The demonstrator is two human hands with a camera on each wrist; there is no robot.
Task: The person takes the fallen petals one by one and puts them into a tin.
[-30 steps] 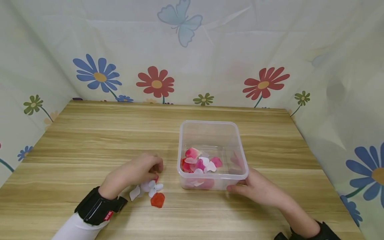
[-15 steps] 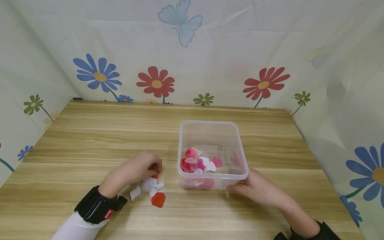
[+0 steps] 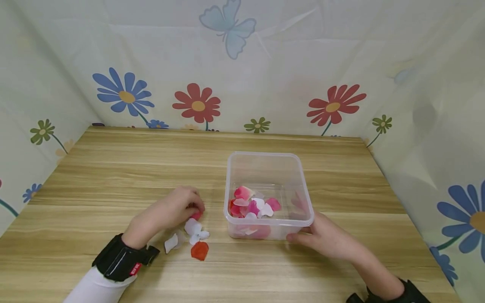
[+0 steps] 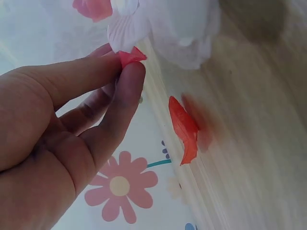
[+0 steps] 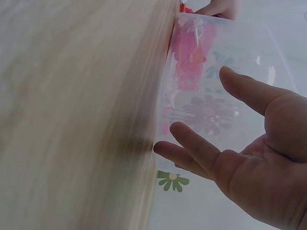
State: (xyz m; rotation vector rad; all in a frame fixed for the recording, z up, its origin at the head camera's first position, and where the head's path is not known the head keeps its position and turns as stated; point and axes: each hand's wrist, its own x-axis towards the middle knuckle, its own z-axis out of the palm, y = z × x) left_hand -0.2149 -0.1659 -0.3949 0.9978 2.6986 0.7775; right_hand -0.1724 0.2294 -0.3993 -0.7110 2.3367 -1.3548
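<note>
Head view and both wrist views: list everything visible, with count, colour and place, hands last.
Clear plastic box: one, transparent, on the table right of centre.
Petals in the box: a small heap, pink, red and white, at its near left side.
White petals: a few, loose on the table left of the box.
Orange-red petal: one, on the table just nearer than the white ones.
Table: one, light wood grain.
Backdrop cloth: pale, printed with flowers and a butterfly, on three sides.
Left hand: pinches a red petal between thumb and fingers.
Right hand: fingers straight against the box's near right corner.
</note>
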